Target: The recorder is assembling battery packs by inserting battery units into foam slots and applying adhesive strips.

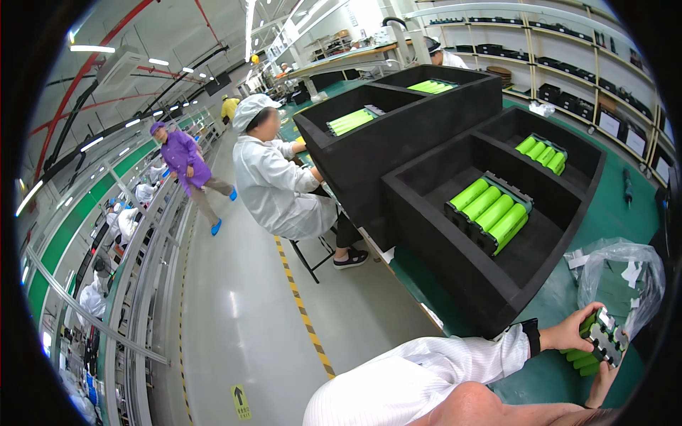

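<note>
My left hand point(566, 335), coming out of a white sleeve with a black cuff, grips a battery pack point(605, 341) at the lower right. Its green cylindrical cells sit in a black holder with silvery metal strips on the face turned up. From below, my right hand point(602, 383) holds the same pack by its lower side; part of that hand is hidden. Just beyond the hands lies a clear plastic bag point(625, 263) with white scraps. A black divided box point(455, 284) stands left of them, with a battery pack point(490, 211) in its near compartment and a smaller-looking pack point(542, 153) in the far one.
A second black box point(405, 128) behind holds more green packs. A screwdriver-like tool point(627, 188) lies on the green table point(604, 224). A seated co-worker point(277, 177) in white works beyond; a person in purple point(181, 160) is in the aisle. Shelves point(561, 67) line the back.
</note>
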